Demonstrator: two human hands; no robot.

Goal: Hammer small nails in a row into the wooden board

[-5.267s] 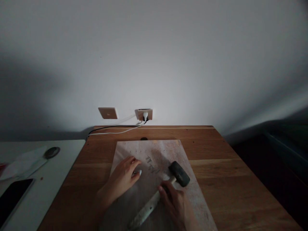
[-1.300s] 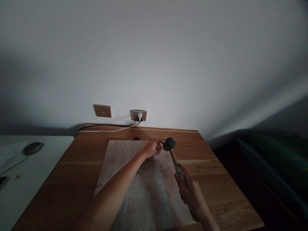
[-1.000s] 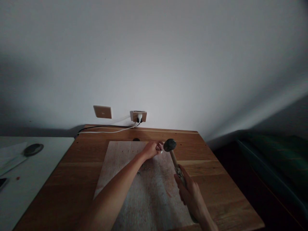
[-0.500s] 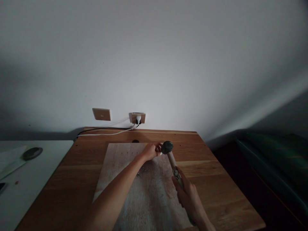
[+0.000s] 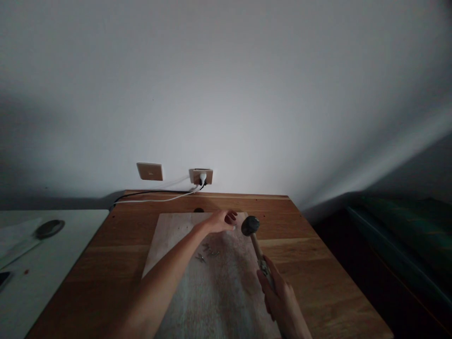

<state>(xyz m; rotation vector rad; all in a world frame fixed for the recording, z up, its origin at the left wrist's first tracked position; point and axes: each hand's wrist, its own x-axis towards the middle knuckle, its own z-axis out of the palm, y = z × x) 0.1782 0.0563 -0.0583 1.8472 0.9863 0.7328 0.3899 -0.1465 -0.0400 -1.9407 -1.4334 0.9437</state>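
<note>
My right hand (image 5: 280,294) is wrapped round the wooden handle of a mallet (image 5: 250,226), whose dark, rounded head is raised near the board's right edge. Over the far right part of a pale wooden board (image 5: 212,306), my left hand (image 5: 221,221) has its fingers apart and curved. A tiny white spot shows by its thumb; I cannot make out what it is. Several small metal nails (image 5: 208,252) lie loose on the board beside my left forearm. Small dark spots, perhaps nails standing upright, form a row near the far edge, partly hidden by my left arm.
The board rests on a wooden table (image 5: 318,278) against a wall. A socket (image 5: 202,177) with a white plug and cables (image 5: 158,199) is behind it. To the left, a white table (image 5: 45,254) bears a dark round object (image 5: 49,229) and papers. Dark green fabric (image 5: 409,240) is at right.
My left hand's fingers have spread from a closer pinch, and the hand has shifted slightly left. The mallet has moved a little right and down. More of the loose nails show now.
</note>
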